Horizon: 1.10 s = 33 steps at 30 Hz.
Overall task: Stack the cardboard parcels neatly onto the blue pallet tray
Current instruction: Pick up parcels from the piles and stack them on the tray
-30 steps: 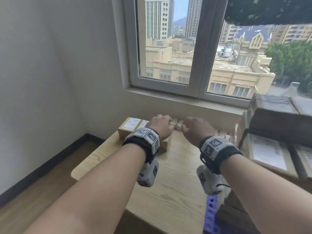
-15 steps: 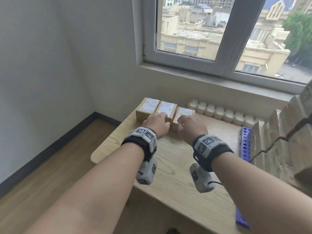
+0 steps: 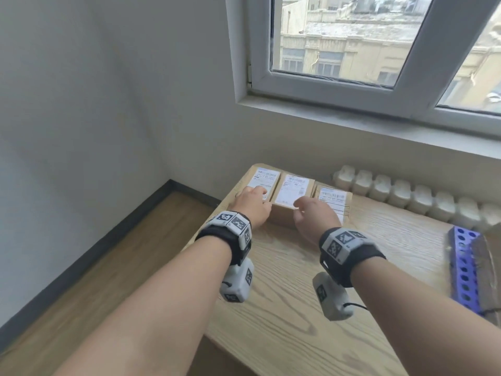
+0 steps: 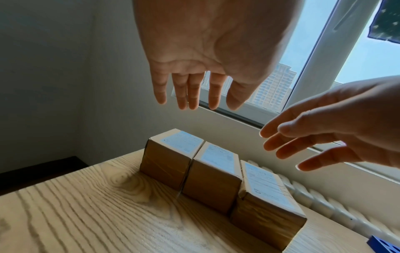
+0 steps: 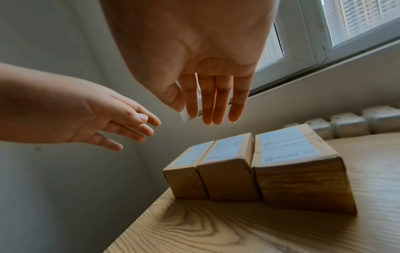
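Observation:
Three brown cardboard parcels with white labels stand side by side at the table's far left corner: left parcel [image 3: 264, 177], middle parcel [image 3: 294, 189], right parcel [image 3: 333, 198]. My left hand [image 3: 252, 204] hovers over the left parcel [image 4: 166, 159] with straight fingers [image 4: 190, 102], holding nothing. My right hand [image 3: 314, 215] hangs open above the middle parcel [image 5: 227, 171] and right parcel [image 5: 298, 174], fingers [image 5: 205, 113] pointing down. Neither hand touches a parcel in the wrist views. The blue pallet tray [image 3: 463, 270] lies at the table's right edge, partly cut off.
A brown cardboard piece [image 3: 485, 272] lies on the tray's right side. A white radiator [image 3: 423, 196] runs along the wall behind the wooden table [image 3: 284, 308], under the window sill [image 3: 352, 118]. Left of the table is wooden floor [image 3: 108, 267].
Both hands have shifted left along the row of parcels and spread open above it. The head view has tilted down and left, showing more table and the tray.

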{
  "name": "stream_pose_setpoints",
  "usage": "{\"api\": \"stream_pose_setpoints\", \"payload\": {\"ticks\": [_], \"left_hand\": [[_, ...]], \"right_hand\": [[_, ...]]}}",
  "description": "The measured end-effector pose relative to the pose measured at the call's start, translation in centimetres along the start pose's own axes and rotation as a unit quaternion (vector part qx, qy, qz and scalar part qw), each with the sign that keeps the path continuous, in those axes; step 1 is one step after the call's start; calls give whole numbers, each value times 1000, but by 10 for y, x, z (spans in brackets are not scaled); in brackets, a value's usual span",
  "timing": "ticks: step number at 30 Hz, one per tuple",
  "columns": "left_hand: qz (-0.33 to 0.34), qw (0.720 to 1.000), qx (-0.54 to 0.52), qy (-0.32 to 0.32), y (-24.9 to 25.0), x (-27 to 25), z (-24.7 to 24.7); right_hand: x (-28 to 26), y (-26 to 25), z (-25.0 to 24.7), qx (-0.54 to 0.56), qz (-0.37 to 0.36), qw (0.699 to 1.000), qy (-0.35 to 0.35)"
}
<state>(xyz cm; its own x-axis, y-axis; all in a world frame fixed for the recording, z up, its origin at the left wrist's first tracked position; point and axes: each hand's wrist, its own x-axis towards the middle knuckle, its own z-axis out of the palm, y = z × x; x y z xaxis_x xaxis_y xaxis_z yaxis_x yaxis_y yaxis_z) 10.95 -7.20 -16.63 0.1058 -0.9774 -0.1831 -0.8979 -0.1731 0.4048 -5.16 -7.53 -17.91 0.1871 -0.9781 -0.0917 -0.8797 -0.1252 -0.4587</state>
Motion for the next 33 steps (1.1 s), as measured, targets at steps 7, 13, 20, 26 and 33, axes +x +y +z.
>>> {"api": "stream_pose_setpoints", "payload": {"ticks": [7,13,20,26,33], "left_hand": [[-21,999,-18,-23,-23,41,17],[-39,997,-54,-30,-41,84,24],[-51,993,-91,-55,-66,136,35],[-64,988,-121,-69,-79,169,39],[-84,976,-175,-100,-93,184,48]], "right_hand": [[30,-4,21,16,5,999,-41],[58,-16,41,56,51,996,-54],[97,-35,63,121,104,986,-52],[125,-39,73,148,146,978,-35],[139,-45,83,178,171,969,-28]]}}
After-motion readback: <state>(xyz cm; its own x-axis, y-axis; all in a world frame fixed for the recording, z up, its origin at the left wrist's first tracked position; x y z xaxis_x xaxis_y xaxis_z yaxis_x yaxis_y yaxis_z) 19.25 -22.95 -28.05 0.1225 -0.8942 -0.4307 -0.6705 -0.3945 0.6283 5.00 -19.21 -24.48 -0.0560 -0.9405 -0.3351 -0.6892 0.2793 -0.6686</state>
